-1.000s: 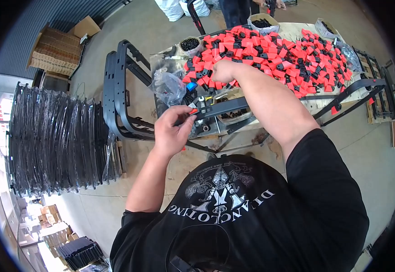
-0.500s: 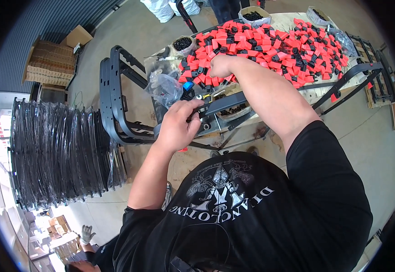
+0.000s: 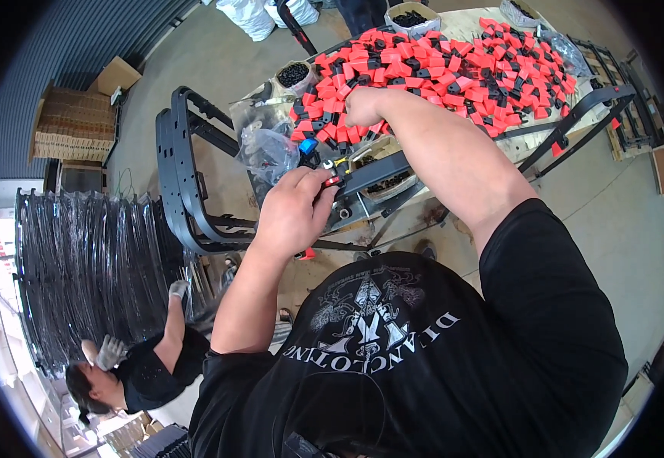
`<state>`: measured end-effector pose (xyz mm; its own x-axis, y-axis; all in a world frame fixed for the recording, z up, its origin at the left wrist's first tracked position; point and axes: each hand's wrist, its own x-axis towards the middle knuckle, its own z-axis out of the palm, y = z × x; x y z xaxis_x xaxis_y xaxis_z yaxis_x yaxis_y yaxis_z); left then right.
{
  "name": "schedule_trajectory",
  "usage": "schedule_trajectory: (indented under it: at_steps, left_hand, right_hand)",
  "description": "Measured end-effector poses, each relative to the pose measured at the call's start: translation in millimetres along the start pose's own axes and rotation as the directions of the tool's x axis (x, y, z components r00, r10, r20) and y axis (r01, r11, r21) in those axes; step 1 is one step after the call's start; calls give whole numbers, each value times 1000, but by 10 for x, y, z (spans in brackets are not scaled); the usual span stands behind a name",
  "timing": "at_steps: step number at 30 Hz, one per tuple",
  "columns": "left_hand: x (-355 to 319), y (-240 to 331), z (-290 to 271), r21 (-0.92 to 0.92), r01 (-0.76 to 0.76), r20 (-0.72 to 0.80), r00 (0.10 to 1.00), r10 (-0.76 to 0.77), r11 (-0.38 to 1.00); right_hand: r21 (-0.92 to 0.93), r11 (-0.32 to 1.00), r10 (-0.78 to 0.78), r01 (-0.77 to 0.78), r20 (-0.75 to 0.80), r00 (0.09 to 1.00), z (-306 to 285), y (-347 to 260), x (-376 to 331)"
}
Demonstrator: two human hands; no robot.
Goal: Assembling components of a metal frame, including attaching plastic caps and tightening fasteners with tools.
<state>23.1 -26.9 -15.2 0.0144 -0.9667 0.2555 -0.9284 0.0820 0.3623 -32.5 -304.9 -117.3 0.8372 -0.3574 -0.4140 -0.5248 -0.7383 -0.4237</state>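
Note:
My left hand (image 3: 294, 210) is closed over a bar of the black metal frame (image 3: 377, 174), thumb and fingers curled round it. A small red piece (image 3: 332, 182) shows at its fingertips; whether the hand grips it too is unclear. My right hand (image 3: 365, 107) reaches across the frame into the near left side of a big heap of red and black plastic parts (image 3: 438, 72). Its fingers curl downward, and what they hold is hidden. Between the hands, an open box of small dark parts (image 3: 384, 187) sits behind the bar. A blue-and-black tool (image 3: 308, 150) lies near a wrench (image 3: 329, 164).
A tub of black pieces (image 3: 294, 75) and a clear plastic bag (image 3: 269, 149) are at the table's left. Curved black frames (image 3: 183, 168) stand farther left. A gloved co-worker (image 3: 152, 370) is beside plastic-wrapped black frames (image 3: 91, 267). Cardboard (image 3: 76, 122) is stacked behind.
The co-worker has come further into view at lower left, one gloved hand at the wrapped frames. A red piece now shows by my left fingertips. My right hand stays at the heap.

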Motion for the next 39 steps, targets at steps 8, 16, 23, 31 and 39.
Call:
schedule_trajectory:
  at_steps: [8,16,23,31,39]
  left_hand:
    - [12,-54,38,-49,-50,32,998,52,998]
    - [-63,24,91,301,-107,1,994,112,948]
    - [-227,84,285,474,-67,-53,993,104,878]
    - [-216,61,155,242,-1,-160,986,40,970]
    - [597,-12,-87,-433,171,-4,982,-191,885]
  right_hand:
    - [10,1000,24,-24,13,1000,-14,-22,-20]
    - [4,1000,-26,26,-65,998,34,-8,-7]
    - [6,1000,7,-7,34,999,32,38,50]
    - [-25,1000,-18,18,-1,1000,25,-3,12]
    - [-37,997,-63,62,-32,997,-9,-22,15]
